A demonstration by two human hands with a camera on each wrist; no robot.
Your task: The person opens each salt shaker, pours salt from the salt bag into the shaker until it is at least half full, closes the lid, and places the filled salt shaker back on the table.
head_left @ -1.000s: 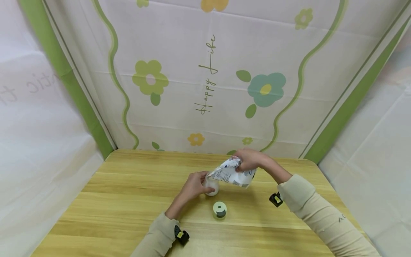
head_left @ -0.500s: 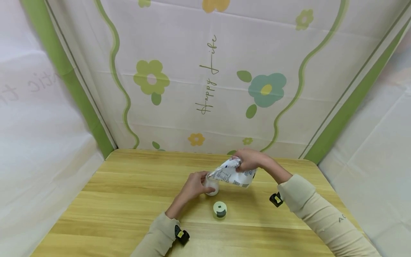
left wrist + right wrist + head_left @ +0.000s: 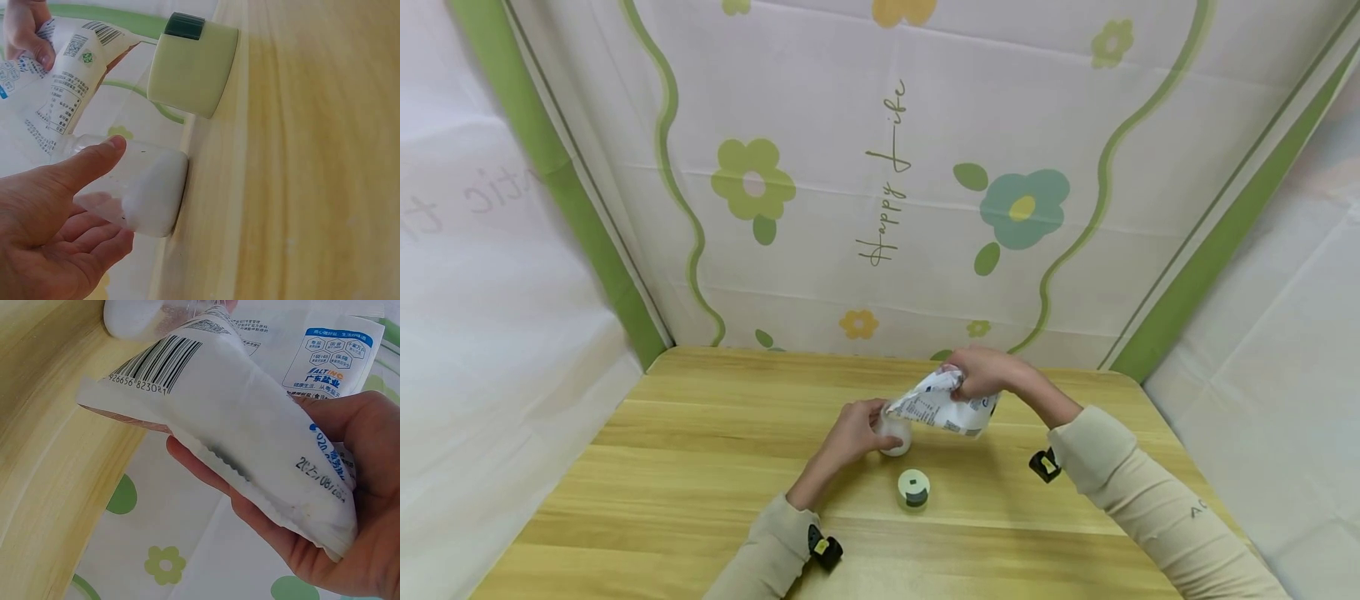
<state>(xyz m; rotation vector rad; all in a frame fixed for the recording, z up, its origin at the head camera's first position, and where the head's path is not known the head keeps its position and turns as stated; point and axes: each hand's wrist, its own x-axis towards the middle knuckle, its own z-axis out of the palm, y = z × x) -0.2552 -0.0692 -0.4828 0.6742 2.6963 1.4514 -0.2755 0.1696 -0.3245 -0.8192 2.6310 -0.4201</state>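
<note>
A clear jar [image 3: 895,442] with white contents stands on the wooden table, and my left hand [image 3: 850,435] holds it between thumb and fingers. In the left wrist view, the white fill [image 3: 153,197] takes up the jar's lower part. My right hand [image 3: 983,372] grips a white printed salt bag [image 3: 936,410], tipped so that its narrow corner meets the jar's mouth. A barcode shows on the bag [image 3: 250,425] in the right wrist view. Nearer to me sits a pale green lid [image 3: 913,490] with a dark green patch, apart from the jar. The bag covers the jar's opening.
The wooden table [image 3: 700,467] ends at a white flowered curtain [image 3: 820,217] behind, with white hangings [image 3: 505,333] along the left and right sides. A black device [image 3: 825,550] is at the left cuff, another black device [image 3: 1045,465] at the right cuff.
</note>
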